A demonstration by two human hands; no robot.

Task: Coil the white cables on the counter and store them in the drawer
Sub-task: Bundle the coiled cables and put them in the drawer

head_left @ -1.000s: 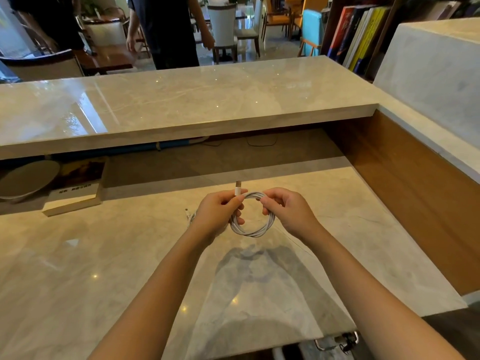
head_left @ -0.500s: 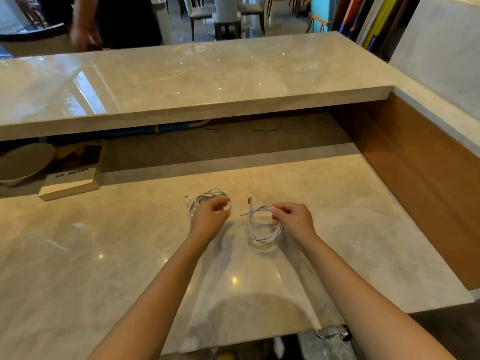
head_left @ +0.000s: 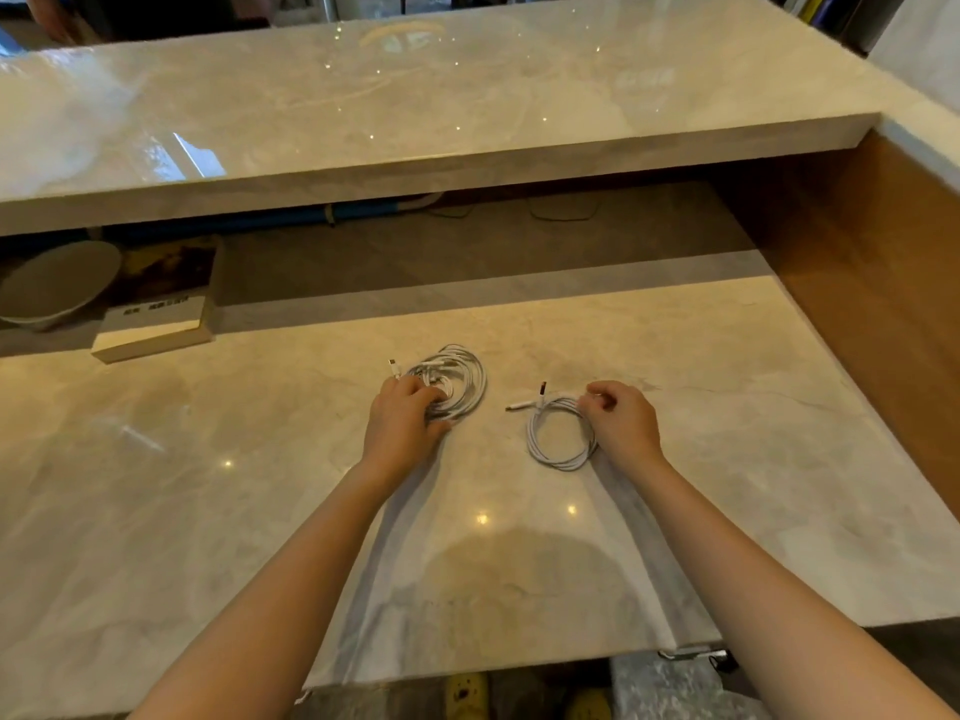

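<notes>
On counter (head_left: 260,485): noted larger coil (head_left: 460,379) lying flat just beyond left hand (head_left: 402,426), gripped at near edge; found smaller coil (head_left: 558,439) flat, immediately left of right hand (head_left: 621,420), apparently pinched at far-right rim; saw no drawer; judged each coil nearest own-side hand.

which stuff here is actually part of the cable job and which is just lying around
Job in hand:
larger white cable coil, gripped by the left hand
smaller white cable coil, pinched by the right hand
counter they lie on (no drawer in view)

Just lying about:
book
grey dish
blue pipe at the back
</notes>
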